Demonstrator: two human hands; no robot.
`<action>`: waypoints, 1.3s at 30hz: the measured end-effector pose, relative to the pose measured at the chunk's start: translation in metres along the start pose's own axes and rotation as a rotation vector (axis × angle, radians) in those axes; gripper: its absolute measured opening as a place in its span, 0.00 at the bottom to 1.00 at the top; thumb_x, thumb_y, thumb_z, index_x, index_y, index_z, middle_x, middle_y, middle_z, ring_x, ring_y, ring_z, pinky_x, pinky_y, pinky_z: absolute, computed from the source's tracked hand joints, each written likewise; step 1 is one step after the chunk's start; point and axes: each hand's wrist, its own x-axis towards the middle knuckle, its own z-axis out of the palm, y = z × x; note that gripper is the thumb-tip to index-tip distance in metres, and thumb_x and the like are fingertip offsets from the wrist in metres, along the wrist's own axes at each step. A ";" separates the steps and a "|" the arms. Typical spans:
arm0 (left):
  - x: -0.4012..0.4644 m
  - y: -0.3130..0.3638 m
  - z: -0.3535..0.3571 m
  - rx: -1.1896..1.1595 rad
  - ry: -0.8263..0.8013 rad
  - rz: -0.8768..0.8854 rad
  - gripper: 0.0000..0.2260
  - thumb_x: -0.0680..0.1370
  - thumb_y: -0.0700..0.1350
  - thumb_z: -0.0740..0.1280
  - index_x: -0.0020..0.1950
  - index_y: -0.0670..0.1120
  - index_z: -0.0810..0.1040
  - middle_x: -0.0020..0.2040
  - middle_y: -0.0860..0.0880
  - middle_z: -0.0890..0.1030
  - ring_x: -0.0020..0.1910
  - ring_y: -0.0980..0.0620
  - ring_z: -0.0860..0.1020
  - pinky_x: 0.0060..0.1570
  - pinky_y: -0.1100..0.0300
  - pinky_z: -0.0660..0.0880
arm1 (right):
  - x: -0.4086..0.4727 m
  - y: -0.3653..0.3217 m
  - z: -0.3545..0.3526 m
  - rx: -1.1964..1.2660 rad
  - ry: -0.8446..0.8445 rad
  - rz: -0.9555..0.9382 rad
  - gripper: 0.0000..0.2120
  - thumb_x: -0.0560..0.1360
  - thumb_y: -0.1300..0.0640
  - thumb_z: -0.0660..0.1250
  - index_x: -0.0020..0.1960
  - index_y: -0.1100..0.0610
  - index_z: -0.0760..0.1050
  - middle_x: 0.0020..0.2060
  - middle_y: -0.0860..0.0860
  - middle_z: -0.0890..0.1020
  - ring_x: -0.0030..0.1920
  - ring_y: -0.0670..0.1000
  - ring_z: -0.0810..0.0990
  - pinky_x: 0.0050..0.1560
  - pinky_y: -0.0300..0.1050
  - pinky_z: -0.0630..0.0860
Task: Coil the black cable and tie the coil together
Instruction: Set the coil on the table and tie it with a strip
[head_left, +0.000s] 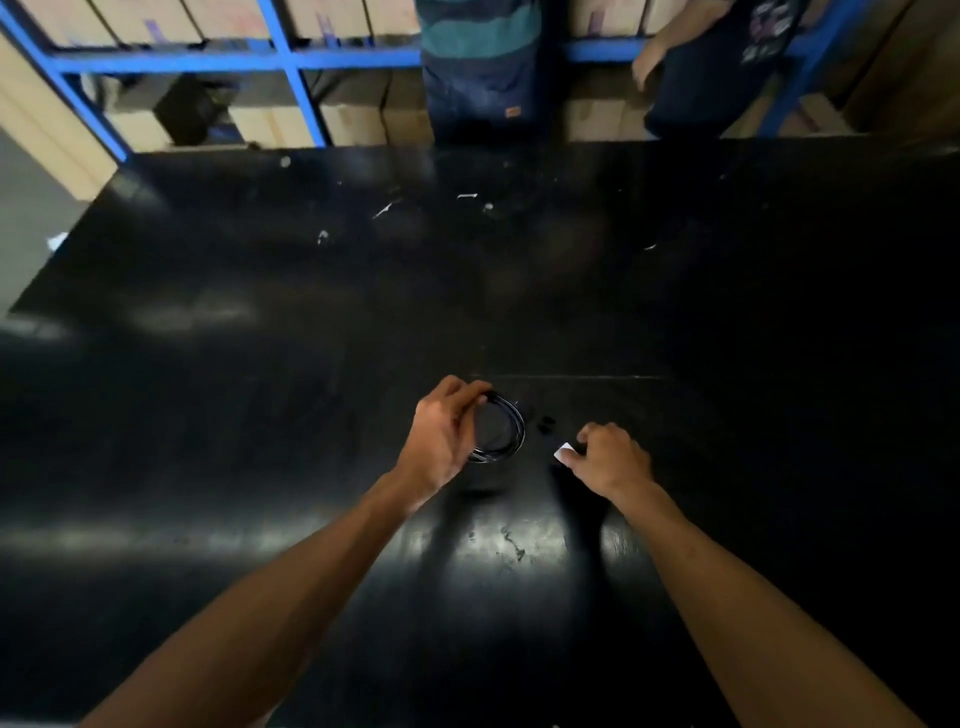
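Head view: black cable (511, 423), coiled, pinched in left hand (441, 436) above near bench (260, 364); right hand (610, 457) grips small white tag (562, 451); coiling apparently done, tying next.

The worktop (260, 415) is black and glossy, throwing back soft light patches, with pale scuffs and scratches on its far half. The coiled black cable (511, 428) has a smooth, shiny jacket. Behind stand matt brown cardboard boxes (353, 122) in a blue painted frame (291, 57).
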 end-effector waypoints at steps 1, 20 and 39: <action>-0.004 -0.004 0.002 0.011 0.002 -0.020 0.08 0.79 0.33 0.67 0.55 0.37 0.84 0.42 0.41 0.79 0.35 0.45 0.80 0.41 0.54 0.76 | 0.004 -0.002 0.006 0.016 0.016 0.017 0.23 0.76 0.38 0.66 0.63 0.53 0.77 0.60 0.56 0.78 0.59 0.60 0.80 0.56 0.52 0.75; -0.009 -0.040 -0.027 0.027 0.024 -0.088 0.08 0.79 0.32 0.66 0.55 0.37 0.84 0.41 0.41 0.79 0.34 0.45 0.79 0.39 0.56 0.75 | 0.019 -0.068 0.024 0.805 0.071 0.112 0.08 0.74 0.63 0.69 0.50 0.58 0.86 0.45 0.60 0.87 0.44 0.57 0.86 0.52 0.53 0.82; 0.042 0.042 -0.054 -0.214 0.193 0.174 0.10 0.81 0.32 0.64 0.61 0.35 0.80 0.48 0.43 0.77 0.44 0.54 0.79 0.51 0.67 0.75 | -0.101 -0.150 -0.095 1.137 0.376 0.209 0.06 0.72 0.54 0.76 0.38 0.52 0.83 0.30 0.51 0.83 0.29 0.47 0.79 0.28 0.41 0.73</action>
